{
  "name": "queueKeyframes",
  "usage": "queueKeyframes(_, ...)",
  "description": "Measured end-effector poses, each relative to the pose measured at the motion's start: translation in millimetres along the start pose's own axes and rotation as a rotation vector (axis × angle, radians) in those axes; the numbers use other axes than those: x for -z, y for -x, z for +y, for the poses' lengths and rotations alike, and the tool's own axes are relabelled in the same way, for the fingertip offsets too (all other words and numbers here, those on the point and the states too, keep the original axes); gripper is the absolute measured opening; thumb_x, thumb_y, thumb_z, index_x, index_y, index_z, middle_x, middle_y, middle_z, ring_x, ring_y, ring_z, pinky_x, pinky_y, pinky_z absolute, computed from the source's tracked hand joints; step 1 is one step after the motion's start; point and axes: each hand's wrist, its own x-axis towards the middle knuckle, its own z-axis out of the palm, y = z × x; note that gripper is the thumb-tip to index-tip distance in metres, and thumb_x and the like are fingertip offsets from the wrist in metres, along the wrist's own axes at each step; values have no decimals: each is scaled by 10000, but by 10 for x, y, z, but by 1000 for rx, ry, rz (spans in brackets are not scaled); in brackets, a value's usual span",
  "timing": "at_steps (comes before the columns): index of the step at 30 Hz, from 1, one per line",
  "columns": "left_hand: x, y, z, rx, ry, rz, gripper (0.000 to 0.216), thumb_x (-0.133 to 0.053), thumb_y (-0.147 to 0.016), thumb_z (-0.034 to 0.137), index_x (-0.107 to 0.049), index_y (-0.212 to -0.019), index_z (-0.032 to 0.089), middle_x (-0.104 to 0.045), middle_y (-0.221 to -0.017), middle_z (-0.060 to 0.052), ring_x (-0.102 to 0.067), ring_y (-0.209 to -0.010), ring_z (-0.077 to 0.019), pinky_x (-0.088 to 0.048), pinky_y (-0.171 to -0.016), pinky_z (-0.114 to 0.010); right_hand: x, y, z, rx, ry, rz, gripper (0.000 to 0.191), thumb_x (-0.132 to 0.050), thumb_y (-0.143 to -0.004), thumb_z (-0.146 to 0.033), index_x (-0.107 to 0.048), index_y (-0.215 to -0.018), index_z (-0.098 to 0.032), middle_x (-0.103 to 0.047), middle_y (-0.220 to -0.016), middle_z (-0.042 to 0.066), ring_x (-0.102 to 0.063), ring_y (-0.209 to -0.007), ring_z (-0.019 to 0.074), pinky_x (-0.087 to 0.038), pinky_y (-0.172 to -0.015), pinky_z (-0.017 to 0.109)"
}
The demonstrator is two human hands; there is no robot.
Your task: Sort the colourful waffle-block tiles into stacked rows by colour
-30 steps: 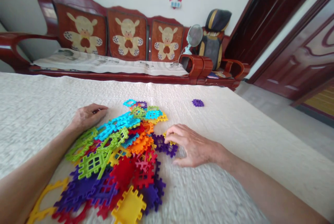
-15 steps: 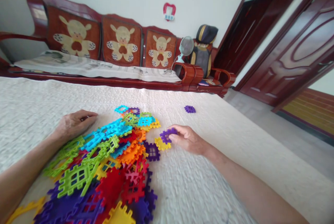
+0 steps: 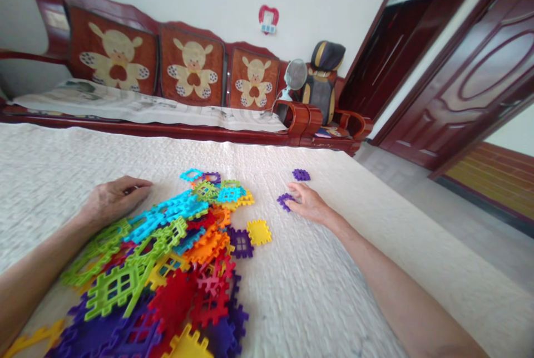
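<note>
My right hand (image 3: 309,202) pinches a small purple interlocking tile (image 3: 285,202) by its right edge, low over the white cloth. Just beyond it lies another purple tile (image 3: 301,175). My left hand (image 3: 119,197) rests on the cloth beside the pile, thumb and forefinger a little apart, with nothing visible in it; its other fingers are mostly hidden. Between my hands spreads a heap of notched plastic tiles: blue ones (image 3: 167,213), green window tiles (image 3: 114,285), orange ones (image 3: 211,244), red ones (image 3: 173,297) and purple ones (image 3: 100,330). A yellow tile (image 3: 259,232) lies at the heap's right edge.
The white quilted cloth (image 3: 354,302) covers the table. Behind stands a wooden sofa (image 3: 187,134) with bear-patterned cushions (image 3: 194,63). A small fan (image 3: 296,75) and a chair with a dark cushion (image 3: 319,96) are at its right, near a brown door (image 3: 463,85).
My right hand has moved right and farther away, carrying the purple tile from over the yellow tile toward the lone purple one. My left hand stays in place; the view has shifted slightly.
</note>
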Motion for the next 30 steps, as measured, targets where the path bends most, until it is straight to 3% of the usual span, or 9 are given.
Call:
queueKeyframes(6,-37,-30,-39,12,11,7,511,-487,-668,589,-714,-957,233,-720,-978,8,-654,-821,-174,-503,-792,-245,168,33,-10,330,59,-273,727,-551,-625,-111,-462,-1346,-156,-387,-1467,132,-347,-1366,257,-290,-1130,421)
queueKeyframes(13,-63,-47,-91,-1,31,31,467,-501,-650,592,-716,-902,263,-726,-936,42,-650,-782,-169,-510,-804,-246,169,54,-35,480,127,-291,591,-439,-685,-44,-546,-1252,-172,-579,-1273,103,-505,-1211,207,-376,-1063,411)
queueKeyframes(16,-66,-53,-108,3,20,23,441,-504,-654,594,-714,-896,291,-728,-932,65,-656,-794,-168,-512,-803,-245,213,13,27,472,139,-215,557,-467,-723,-80,-531,-1268,-179,-562,-1291,106,-499,-1217,211,-386,-1054,411)
queueKeyframes(23,-61,-59,-131,-8,9,33,404,-507,-670,582,-711,-893,313,-729,-927,86,-663,-818,-161,-516,-786,-228,393,-483,622,229,153,257,528,-477,-670,-83,-576,-1184,-159,-565,-1251,122,-510,-1199,245,-364,-1079,444)
queueKeyframes(26,-49,-56,-135,-13,8,23,419,-499,-675,583,-713,-897,299,-729,-949,69,-664,-844,-168,-511,-803,-236,328,-653,838,127,92,324,504,-479,-651,-91,-601,-1134,-172,-576,-1213,107,-539,-1161,237,-385,-1067,430)
queueKeyframes(30,-39,-50,-115,-11,11,13,458,-484,-665,598,-712,-899,277,-726,-971,41,-662,-877,-187,-508,-814,-256,210,-752,938,157,50,326,497,-463,-633,-85,-620,-1093,-192,-592,-1185,84,-538,-1164,222,-375,-1078,416)
